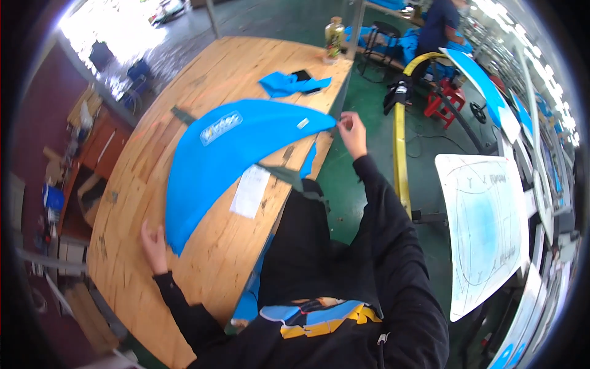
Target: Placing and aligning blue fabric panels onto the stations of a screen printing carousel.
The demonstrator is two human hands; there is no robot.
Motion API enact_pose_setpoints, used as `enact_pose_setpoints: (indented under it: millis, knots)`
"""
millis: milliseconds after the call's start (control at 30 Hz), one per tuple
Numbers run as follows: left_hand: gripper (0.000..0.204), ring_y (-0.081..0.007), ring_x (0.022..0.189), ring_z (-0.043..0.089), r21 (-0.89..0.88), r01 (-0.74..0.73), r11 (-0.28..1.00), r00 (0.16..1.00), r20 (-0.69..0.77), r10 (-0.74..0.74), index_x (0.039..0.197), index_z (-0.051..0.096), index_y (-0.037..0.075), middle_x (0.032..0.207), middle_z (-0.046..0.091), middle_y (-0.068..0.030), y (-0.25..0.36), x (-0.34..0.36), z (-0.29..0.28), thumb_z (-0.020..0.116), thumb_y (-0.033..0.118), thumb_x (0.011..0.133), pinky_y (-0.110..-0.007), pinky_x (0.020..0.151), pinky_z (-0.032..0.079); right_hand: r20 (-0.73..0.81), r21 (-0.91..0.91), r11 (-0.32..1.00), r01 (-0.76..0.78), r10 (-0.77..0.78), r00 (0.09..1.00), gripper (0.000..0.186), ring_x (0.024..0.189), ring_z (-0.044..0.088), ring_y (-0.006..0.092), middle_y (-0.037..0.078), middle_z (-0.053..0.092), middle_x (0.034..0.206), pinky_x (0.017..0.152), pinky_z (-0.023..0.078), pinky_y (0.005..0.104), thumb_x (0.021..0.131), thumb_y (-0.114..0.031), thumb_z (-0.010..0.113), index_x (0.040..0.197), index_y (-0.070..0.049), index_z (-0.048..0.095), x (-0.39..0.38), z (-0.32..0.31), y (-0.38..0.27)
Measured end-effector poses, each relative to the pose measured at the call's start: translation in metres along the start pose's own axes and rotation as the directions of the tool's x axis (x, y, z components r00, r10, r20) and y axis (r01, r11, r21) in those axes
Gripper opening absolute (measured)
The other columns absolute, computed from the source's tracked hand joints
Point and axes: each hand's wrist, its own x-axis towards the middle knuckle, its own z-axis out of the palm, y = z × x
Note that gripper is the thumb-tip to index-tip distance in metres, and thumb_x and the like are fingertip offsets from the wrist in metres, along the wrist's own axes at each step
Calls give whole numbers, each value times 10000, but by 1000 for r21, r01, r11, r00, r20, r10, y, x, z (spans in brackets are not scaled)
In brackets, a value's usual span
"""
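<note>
Curved blue panel (212, 154) spread on bench (126, 194); one tip pinched by right hand (351, 131)

Head view. Right forearm extended up and outward from the body, elbow slightly bent; the hand is carried just past the bench's near edge. Panel's narrow upper-right tip is held between thumb and forefinger, the other fingers curled in. Left forearm reached forward over the bench from below, wrist low, fingers pointed toward the far end. Left hand (155, 246) is held partly open, thumb and fingers parted, beside the panel's lower tip; whether contact is made cannot be told.

Panel laid flat mid-bench, bowed side toward the left edge, hollow side toward the near edge; printed patch and small pale label borne on it. Within the hollow, near the near edge, a white sheet (251, 192) and a dark strip (281, 174) are seen. Toward the far right corner: blue cloth (281, 84), then a bottle (334, 38).
</note>
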Motion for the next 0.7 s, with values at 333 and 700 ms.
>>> enact_pose_setpoints:
  millis: [333, 700]
  knots:
    - [129, -348, 900, 555, -211, -659, 722, 717, 111, 688, 957, 607, -7, 943, 606, -170, 189, -52, 156, 540, 77, 886, -431, 803, 448, 121, -280, 907, -313, 357, 926, 160, 851, 611, 296, 124, 605, 863, 727, 482, 385, 830, -168, 626, 934, -54, 583, -229, -96, 36]
    - [393, -291, 1098, 543, -566, -713, 413, -170, 712, 681, 1228, 571, 107, 1203, 575, -106, 207, -157, 278, 585, 283, 877, -413, 929, 413, 285, -453, 769, -452, 605, 744, 331, 841, 656, 335, 130, 679, 884, 706, 510, 428, 896, -335, 564, 1133, -104, 573, -289, -133, 55]
